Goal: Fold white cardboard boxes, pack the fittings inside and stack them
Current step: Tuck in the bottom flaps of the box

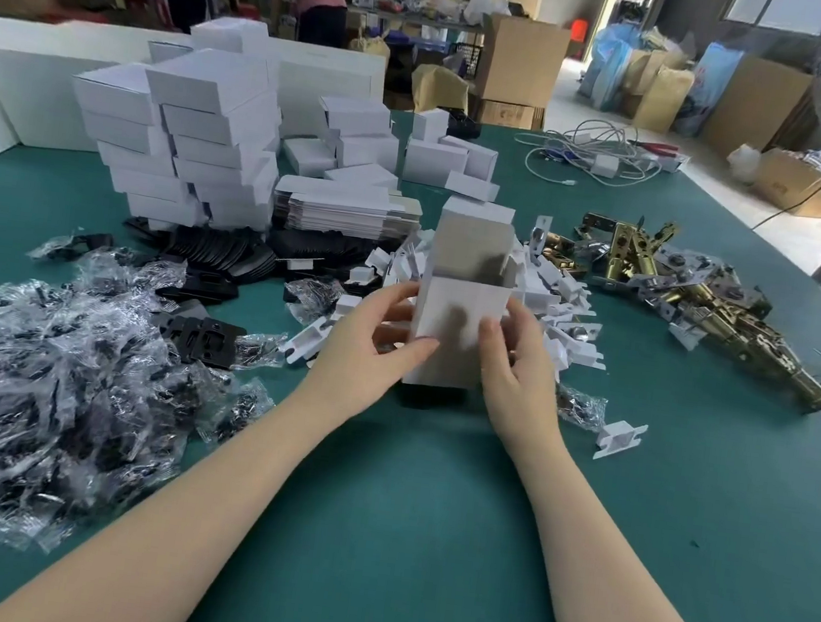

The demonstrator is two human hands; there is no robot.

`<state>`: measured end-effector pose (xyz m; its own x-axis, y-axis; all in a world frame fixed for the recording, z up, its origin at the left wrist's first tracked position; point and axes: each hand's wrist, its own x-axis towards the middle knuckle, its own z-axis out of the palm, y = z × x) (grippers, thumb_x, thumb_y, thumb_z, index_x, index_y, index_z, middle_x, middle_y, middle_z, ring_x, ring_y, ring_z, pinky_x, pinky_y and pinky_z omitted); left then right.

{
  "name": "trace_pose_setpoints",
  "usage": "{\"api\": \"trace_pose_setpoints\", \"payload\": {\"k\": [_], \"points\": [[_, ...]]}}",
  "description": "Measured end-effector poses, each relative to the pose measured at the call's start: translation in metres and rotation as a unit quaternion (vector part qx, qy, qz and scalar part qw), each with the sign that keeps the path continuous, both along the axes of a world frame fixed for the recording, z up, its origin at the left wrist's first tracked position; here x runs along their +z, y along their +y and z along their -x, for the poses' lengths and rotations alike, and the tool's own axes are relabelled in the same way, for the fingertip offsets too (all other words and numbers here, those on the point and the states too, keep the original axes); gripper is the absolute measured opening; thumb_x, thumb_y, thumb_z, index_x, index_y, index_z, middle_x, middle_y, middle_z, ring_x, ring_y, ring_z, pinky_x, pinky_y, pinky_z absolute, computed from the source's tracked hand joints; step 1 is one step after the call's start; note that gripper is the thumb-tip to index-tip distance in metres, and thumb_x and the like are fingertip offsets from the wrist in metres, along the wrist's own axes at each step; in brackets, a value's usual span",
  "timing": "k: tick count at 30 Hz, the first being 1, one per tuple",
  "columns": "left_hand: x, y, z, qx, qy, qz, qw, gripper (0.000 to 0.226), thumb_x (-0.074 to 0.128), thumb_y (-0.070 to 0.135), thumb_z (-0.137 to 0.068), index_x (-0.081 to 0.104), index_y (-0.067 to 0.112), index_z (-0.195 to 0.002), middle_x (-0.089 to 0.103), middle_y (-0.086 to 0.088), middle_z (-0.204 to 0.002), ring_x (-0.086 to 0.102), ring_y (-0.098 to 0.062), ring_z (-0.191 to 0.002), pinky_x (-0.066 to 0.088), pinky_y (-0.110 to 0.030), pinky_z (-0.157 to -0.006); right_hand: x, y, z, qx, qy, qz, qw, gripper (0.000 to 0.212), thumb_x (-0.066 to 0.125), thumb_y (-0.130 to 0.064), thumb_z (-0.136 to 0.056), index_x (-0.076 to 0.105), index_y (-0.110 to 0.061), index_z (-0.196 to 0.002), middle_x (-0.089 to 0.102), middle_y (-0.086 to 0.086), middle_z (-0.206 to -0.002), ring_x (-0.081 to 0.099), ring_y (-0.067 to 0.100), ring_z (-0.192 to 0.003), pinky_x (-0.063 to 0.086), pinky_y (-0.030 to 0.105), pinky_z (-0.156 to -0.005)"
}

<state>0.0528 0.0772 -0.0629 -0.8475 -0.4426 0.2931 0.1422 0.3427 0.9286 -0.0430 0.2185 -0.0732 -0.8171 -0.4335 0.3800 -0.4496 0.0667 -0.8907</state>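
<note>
Head view | white cardboard box held upright, top flap open, over green table, gripped by left hand and right hand | likely light, crushable; best held by side walls | brass latches lie right.

White cardboard box stands upright (top flap open) on table.

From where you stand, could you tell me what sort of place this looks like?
Most likely a small hardware packing workshop: stacked white boxes, a pile of brass latch fittings and bagged black parts cover the green table, with brown cartons behind.
</note>
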Motion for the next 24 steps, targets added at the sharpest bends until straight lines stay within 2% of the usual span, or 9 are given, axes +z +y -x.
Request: {"api": "trace_pose_setpoints", "payload": {"k": [4, 7, 10, 12, 14, 16, 18, 20, 24], "points": [[0.003, 0.002, 0.002, 0.012, -0.053, 0.039, 0.998, 0.042, 0.070, 0.020, -0.089, 0.052, 0.035, -0.123, 0.062, 0.019, -0.111, 0.061, 0.008, -0.089, 0.046, -0.006, -0.071, 0.016, -0.002, 0.000, -0.131, 0.008, 0.139, 0.981, 0.021, 0.046, -0.031, -0.101, 0.049, -0.031, -0.121, 0.058, -0.017, -0.100, 0.055, -0.009, -0.084, 0.040, 0.005, -0.071], [-0.002, 0.014, 0.004, 0.020, -0.044, 0.059, 0.997, 0.041, 0.065, 0.018, -0.092, 0.053, 0.023, -0.130, 0.063, 0.011, -0.118, 0.061, -0.002, -0.099, 0.050, -0.021, -0.084, 0.033, -0.003, 0.019, -0.203, -0.048, 0.174, 0.962, 0.019, 0.051, -0.025, -0.096, 0.052, -0.029, -0.115, 0.059, -0.012, -0.094, 0.055, -0.008, -0.071, 0.044, 0.010, -0.063], [-0.011, 0.015, 0.005, 0.013, -0.020, 0.088, 0.996, 0.035, 0.063, 0.020, -0.093, 0.050, 0.031, -0.124, 0.059, 0.023, -0.115, 0.060, -0.006, -0.105, 0.048, -0.020, -0.090, 0.050, -0.002, 0.055, -0.207, -0.113, 0.080, 0.968, 0.023, 0.054, -0.024, -0.093, 0.054, -0.026, -0.116, 0.057, -0.013, -0.088, 0.055, -0.001, -0.069, 0.046, 0.025, -0.068], [-0.011, 0.011, 0.003, 0.005, -0.020, 0.115, 0.993, 0.035, 0.062, 0.027, -0.090, 0.048, 0.042, -0.119, 0.058, 0.033, -0.110, 0.059, 0.000, -0.102, 0.048, -0.017, -0.087, 0.053, 0.001, 0.080, -0.193, -0.078, -0.057, 0.976, 0.029, 0.054, -0.024, -0.094, 0.058, -0.019, -0.123, 0.059, -0.012, -0.093, 0.054, 0.007, -0.074, 0.043, 0.027, -0.067], [-0.011, 0.005, 0.006, 0.009, -0.015, 0.105, 0.994, 0.037, 0.061, 0.031, -0.086, 0.046, 0.048, -0.116, 0.059, 0.036, -0.108, 0.062, 0.001, -0.099, 0.050, -0.017, -0.086, 0.051, 0.006, 0.104, -0.191, -0.011, -0.198, 0.961, 0.034, 0.054, -0.022, -0.095, 0.059, -0.014, -0.128, 0.062, -0.003, -0.104, 0.053, 0.009, -0.072, 0.039, 0.026, -0.064], [-0.013, 0.001, 0.009, 0.018, -0.003, 0.101, 0.995, 0.039, 0.061, 0.034, -0.085, 0.046, 0.051, -0.117, 0.060, 0.036, -0.107, 0.063, 0.000, -0.097, 0.051, -0.016, -0.084, 0.048, 0.014, 0.130, -0.206, 0.052, -0.315, 0.925, 0.038, 0.055, -0.017, -0.093, 0.060, -0.014, -0.130, 0.066, 0.006, -0.110, 0.058, 0.014, -0.073, 0.047, 0.028, -0.064], [-0.014, 0.002, 0.011, 0.028, 0.012, 0.101, 0.994, 0.039, 0.061, 0.038, -0.085, 0.046, 0.056, -0.115, 0.060, 0.035, -0.107, 0.063, -0.001, -0.097, 0.050, -0.012, -0.080, 0.046, 0.021, 0.154, -0.236, 0.116, -0.433, 0.862, 0.036, 0.053, -0.016, -0.093, 0.061, -0.014, -0.129, 0.066, 0.014, -0.112, 0.061, 0.030, -0.094, 0.054, 0.038, -0.079], [-0.015, 0.002, 0.012, 0.031, 0.023, 0.104, 0.994, 0.037, 0.060, 0.043, -0.084, 0.046, 0.062, -0.111, 0.061, 0.034, -0.106, 0.063, -0.001, -0.096, 0.050, -0.010, -0.076, 0.044, 0.026, 0.174, -0.264, 0.184, -0.517, 0.793, 0.029, 0.050, -0.017, -0.096, 0.064, -0.010, -0.121, 0.064, 0.017, -0.110, 0.056, 0.036, -0.105, 0.050, 0.043, -0.084], [-0.016, 0.001, 0.014, 0.036, 0.030, 0.109, 0.993, 0.037, 0.058, 0.046, -0.084, 0.044, 0.067, -0.111, 0.061, 0.034, -0.107, 0.063, 0.000, -0.096, 0.050, -0.009, -0.075, 0.039, 0.028, 0.198, -0.268, 0.283, -0.601, 0.698, 0.021, 0.053, -0.014, -0.094, 0.071, -0.011, -0.105, 0.065, 0.015, -0.099, 0.058, 0.034, -0.098, 0.045, 0.037, -0.076]]}}
